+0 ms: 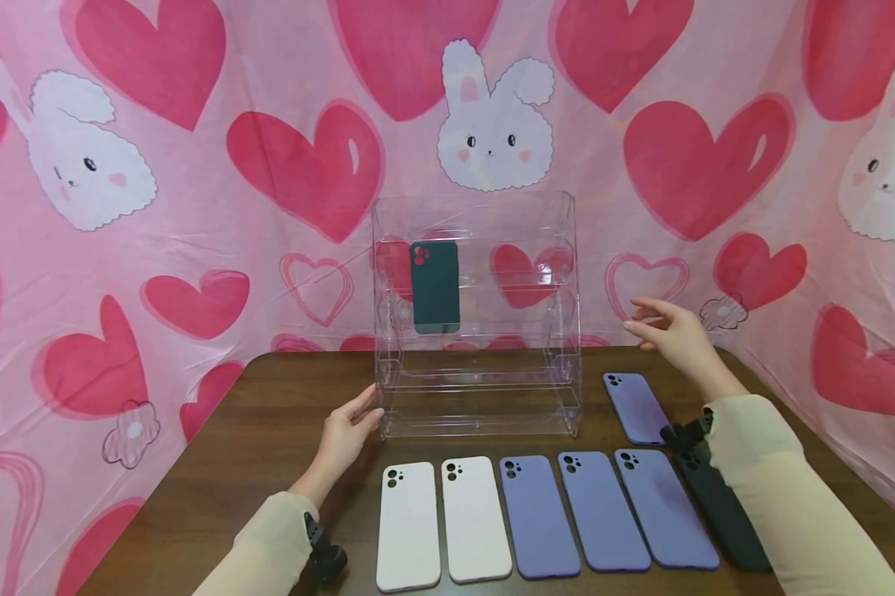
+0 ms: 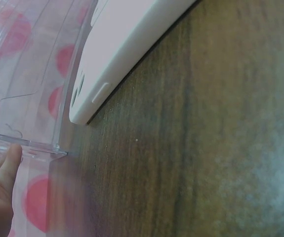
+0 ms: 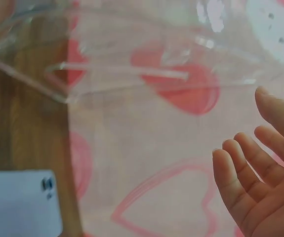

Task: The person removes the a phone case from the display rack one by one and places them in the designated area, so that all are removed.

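A clear tiered display stand stands at the back of the table, with one dark green phone case upright on an upper tier, left of its middle. My left hand touches the stand's lower left side, its fingers fairly straight along the edge; the left wrist view shows the fingertips at the clear panel. My right hand is raised in the air to the right of the stand. Nothing is in its grasp, and its fingers are loosely bent in the right wrist view. Below it lies a purple phone case.
Along the front lie two white phone cases, three purple phone cases and a dark phone case, partly hidden by my right sleeve. A pink heart-and-rabbit cloth hangs behind the wooden table.
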{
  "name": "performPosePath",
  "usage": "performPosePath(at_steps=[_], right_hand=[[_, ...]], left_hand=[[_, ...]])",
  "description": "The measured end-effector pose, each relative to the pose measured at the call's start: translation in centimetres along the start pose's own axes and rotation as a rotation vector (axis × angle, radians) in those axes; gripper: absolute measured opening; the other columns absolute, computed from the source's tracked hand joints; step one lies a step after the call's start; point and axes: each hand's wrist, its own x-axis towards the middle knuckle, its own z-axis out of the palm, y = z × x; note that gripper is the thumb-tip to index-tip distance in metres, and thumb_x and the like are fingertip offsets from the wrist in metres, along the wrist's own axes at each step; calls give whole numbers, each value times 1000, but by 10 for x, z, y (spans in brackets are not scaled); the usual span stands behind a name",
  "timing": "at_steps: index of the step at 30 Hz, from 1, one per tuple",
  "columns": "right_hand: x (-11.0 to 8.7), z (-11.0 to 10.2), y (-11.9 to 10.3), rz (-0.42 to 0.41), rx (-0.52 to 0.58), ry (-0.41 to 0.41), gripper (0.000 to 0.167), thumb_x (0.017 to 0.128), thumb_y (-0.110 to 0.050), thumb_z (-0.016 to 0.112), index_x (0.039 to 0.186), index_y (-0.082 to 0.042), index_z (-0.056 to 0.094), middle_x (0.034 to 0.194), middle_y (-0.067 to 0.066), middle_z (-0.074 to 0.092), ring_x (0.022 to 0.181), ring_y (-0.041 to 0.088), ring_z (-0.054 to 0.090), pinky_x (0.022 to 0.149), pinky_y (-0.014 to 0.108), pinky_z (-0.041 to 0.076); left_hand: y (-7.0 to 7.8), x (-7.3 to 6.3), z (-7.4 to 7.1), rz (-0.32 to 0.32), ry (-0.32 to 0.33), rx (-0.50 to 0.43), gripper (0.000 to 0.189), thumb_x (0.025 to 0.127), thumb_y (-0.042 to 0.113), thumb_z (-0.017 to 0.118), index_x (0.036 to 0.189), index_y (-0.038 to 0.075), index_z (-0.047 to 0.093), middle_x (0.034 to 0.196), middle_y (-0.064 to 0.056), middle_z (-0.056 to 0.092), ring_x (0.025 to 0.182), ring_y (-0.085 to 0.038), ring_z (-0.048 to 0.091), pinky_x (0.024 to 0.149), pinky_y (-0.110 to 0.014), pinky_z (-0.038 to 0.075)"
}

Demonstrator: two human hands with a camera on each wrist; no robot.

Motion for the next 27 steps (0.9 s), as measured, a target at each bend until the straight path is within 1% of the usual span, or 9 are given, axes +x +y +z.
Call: performPosePath(at_steps=[1, 2, 3, 6, 9, 13, 17, 22, 27], right_hand=[[1, 1, -5, -8, 1, 6, 55, 88, -24, 64, 132, 2, 45, 109, 24, 55, 73, -4, 56, 59, 19, 54], [2, 2, -10, -19, -2, 11, 55, 88, -25, 64, 132, 2, 46, 109, 23, 55, 74, -3, 56, 58, 19, 54], [3, 3, -15, -29, -6, 14, 54, 87, -25, 65, 132, 1, 46, 108, 23, 56, 75, -4, 56, 58, 19, 54], [5, 6, -30, -40, -23, 13, 55, 87, -26, 65, 133, -2, 46, 108, 20, 57, 72, -3, 57, 53, 21, 53], [9, 12, -44, -65, -7, 1, 55, 87, -25, 65, 133, -1, 46, 109, 20, 57, 72, -1, 57, 54, 22, 54], [14, 23, -61, -125, 60, -15, 53, 87, -18, 66, 132, 2, 46, 107, 22, 56, 79, 2, 56, 60, 23, 55], [20, 35, -75, -166, 97, -39, 53, 86, -14, 66, 133, 0, 46, 106, 21, 56, 80, 9, 58, 60, 25, 56], [30, 51, -91, -165, 128, -78, 53, 85, -13, 67, 133, -3, 46, 105, 20, 57, 82, 19, 59, 63, 32, 57], [40, 66, -101, -164, 160, -97, 52, 84, -12, 68, 132, -3, 47, 103, 22, 58, 85, 25, 59, 62, 30, 56]], left_hand=[[0, 0, 0, 13, 2, -2, 43, 85, 1, 64, 127, 2, 55, 121, -19, 55, 104, -29, 58, 74, -27, 53], [0, 0, 0, 27, 2, -1, 43, 85, 1, 64, 127, 1, 55, 121, -20, 56, 104, -29, 58, 74, -27, 54], [0, 0, 0, 25, 2, -1, 43, 85, 1, 64, 127, 2, 55, 121, -19, 56, 104, -29, 58, 74, -27, 53], [1, 1, 0, -27, -4, 0, 44, 86, -2, 62, 129, 1, 53, 123, -18, 54, 107, -30, 56, 77, -29, 53], [1, 2, 0, -73, -9, 6, 45, 86, -2, 62, 130, 2, 51, 125, -17, 53, 109, -30, 55, 79, -29, 52], [1, 2, 0, -60, -11, 12, 45, 86, -2, 62, 130, 0, 51, 124, -19, 53, 108, -32, 55, 78, -28, 53], [2, 2, 0, -42, -8, 9, 44, 86, -3, 61, 129, -1, 51, 123, -20, 53, 107, -34, 55, 77, -27, 53], [2, 2, 0, -39, -10, 4, 44, 86, -3, 61, 129, -1, 51, 123, -21, 53, 107, -35, 55, 77, -28, 53], [1, 2, 0, -38, -10, 6, 44, 86, -4, 60, 128, -1, 52, 123, -21, 54, 107, -34, 55, 77, -27, 53]])
